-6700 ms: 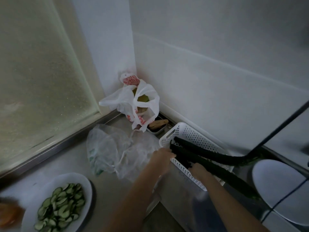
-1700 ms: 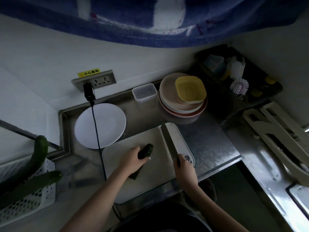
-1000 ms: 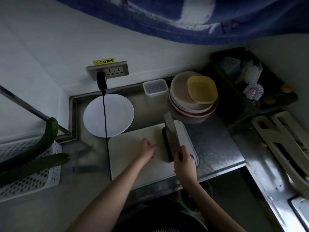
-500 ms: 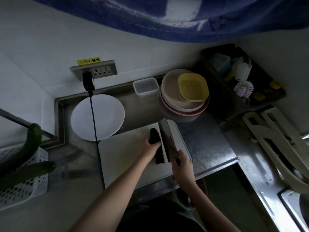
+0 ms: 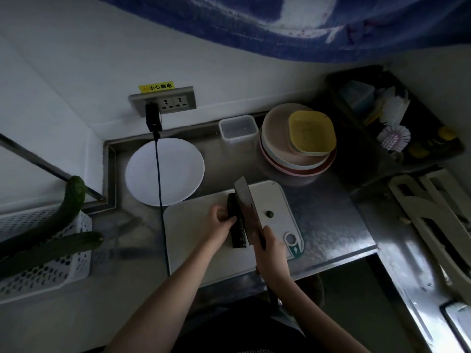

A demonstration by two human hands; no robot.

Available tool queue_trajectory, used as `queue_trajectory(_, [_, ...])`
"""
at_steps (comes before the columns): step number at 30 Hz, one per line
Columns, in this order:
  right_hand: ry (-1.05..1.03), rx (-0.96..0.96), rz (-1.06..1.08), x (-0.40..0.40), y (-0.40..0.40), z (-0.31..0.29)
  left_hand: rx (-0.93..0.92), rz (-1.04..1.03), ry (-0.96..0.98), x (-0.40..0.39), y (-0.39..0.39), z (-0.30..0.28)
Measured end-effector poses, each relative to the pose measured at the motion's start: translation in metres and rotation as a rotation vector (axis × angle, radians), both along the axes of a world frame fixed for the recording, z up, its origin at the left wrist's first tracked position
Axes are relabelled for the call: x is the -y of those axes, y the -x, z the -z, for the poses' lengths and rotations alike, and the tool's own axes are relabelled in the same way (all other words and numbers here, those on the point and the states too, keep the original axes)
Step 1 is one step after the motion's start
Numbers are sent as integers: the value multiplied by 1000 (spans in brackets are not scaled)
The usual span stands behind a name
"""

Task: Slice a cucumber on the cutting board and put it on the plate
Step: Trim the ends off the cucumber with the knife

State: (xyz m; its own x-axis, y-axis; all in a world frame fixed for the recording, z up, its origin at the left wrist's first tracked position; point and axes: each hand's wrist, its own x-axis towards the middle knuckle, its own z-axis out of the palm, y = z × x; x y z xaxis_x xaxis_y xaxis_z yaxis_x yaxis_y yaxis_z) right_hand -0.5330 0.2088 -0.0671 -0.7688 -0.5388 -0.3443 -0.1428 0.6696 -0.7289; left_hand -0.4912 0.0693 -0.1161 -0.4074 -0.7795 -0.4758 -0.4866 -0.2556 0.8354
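Head view: cucumber (image 5: pixel 235 225) on cutting board (image 5: pixel 193 240), pinned under curled left hand (image 5: pixel 219 225); cleaver (image 5: pixel 246 210) gripped by right hand (image 5: pixel 271 253). White plate (image 5: pixel 178 171) just behind, charger cable (image 5: pixel 160 197) across it. Stacked plates (image 5: pixel 280 151) beyond; counter edge (image 5: pixel 331 262) near.

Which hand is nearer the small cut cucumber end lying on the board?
Right. The right hand grips the cleaver just below-left of the cucumber end; the left hand holds the cucumber beyond the blade.
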Motion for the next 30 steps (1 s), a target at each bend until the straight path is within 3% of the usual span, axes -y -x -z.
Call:
queue_trajectory(8, [-131, 51, -69, 13, -7, 1, -9, -104, -242, 7, -9, 3])
queue_trajectory(15, [-80, -72, -78, 12, -17, -2, -72, -206, -492, 7, -11, 0])
queue_trajectory(30, [-64, -22, -64, 19, -30, -2, -21, -189, -579, 8, -13, 1])
